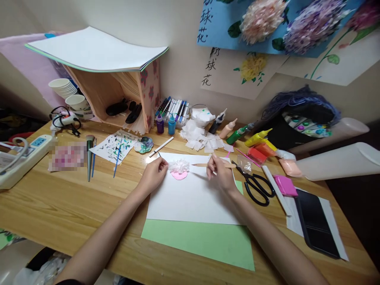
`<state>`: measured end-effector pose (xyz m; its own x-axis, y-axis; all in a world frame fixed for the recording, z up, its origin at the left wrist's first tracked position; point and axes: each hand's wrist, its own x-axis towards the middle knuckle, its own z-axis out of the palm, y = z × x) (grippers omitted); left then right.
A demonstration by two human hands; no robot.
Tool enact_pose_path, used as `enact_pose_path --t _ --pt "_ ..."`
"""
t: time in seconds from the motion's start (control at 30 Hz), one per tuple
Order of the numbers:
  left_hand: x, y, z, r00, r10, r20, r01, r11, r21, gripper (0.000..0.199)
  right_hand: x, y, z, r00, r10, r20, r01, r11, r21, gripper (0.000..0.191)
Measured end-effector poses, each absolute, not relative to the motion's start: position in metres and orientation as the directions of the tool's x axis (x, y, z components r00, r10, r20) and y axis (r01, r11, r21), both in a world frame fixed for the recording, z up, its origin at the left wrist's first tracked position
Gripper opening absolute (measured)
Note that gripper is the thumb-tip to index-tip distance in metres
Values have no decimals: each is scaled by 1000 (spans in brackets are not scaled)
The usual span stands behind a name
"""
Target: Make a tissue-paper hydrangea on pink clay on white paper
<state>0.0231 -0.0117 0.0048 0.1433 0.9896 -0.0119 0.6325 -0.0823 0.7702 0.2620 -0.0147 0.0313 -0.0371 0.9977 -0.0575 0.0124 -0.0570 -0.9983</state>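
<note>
In front of me a flower of white tissue pieces (179,165) covers the upper part of a pink round base (179,175), on a white sheet of paper (190,202). My right hand (220,172) grips a flat, pointed wooden tool (199,164), its tip turned left towards the tissue. Close by the flower's left edge is my left hand (154,173), fingers pinched together; a thin dark tip shows above them, and what they hold cannot be made out. Beneath the white sheet lies green paper (202,241).
Black-handled scissors (255,186), a pink packet (285,185) and a phone (317,223) lie to the right. Behind the sheet are loose tissue squares (197,136), markers (175,111) and paint bottles (236,135). A power strip (26,160) and brushes (89,158) sit left.
</note>
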Motion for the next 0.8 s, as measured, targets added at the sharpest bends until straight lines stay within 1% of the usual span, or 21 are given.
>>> enact_pose_path --t 0.07,0.13,0.2,0.27,0.33,0.4,0.47,0.53,0.6,0.7,0.77,0.8 --pt "24 -11 6 158 986 -53 621 -57 782 10 276 -24 12 52 995 -81 -129 -74 -989 50" --pt "27 -5 12 157 984 -85 621 -31 783 11 285 -32 -4 132 984 -115 -220 -84 -972 49" --pt "37 7 22 136 990 -44 656 -57 753 13 290 -37 -12 171 977 -130 -275 -79 -958 48" --pt "53 24 34 152 986 72 717 -160 678 13 292 -41 -15 175 975 -136 -290 -80 -954 48" --pt "74 41 44 261 956 133 753 -288 592 13 292 -44 -15 181 975 -129 -284 -74 -956 48" --pt "95 56 46 368 920 134 793 -386 471 14 292 -44 -14 206 972 -116 -283 -55 -958 49" --pt "112 67 42 403 910 101 841 -411 353 14 292 -44 -13 227 967 -113 -290 -44 -956 49" --pt "122 75 36 398 913 88 862 -405 306 10 292 -44 -14 230 965 -124 -302 -51 -952 49" --pt "124 79 31 380 921 87 873 -388 296 8 293 -44 -15 218 966 -139 -305 -68 -950 49" --pt "115 82 32 335 938 86 893 -345 289 17 293 -44 -15 199 969 -147 -300 -83 -950 49" --pt "104 81 38 291 951 101 898 -308 314 18 294 -45 -15 190 971 -145 -295 -85 -952 50" --pt "97 78 42 269 956 116 891 -293 348 18 294 -45 -14 190 971 -146 -293 -86 -952 50"
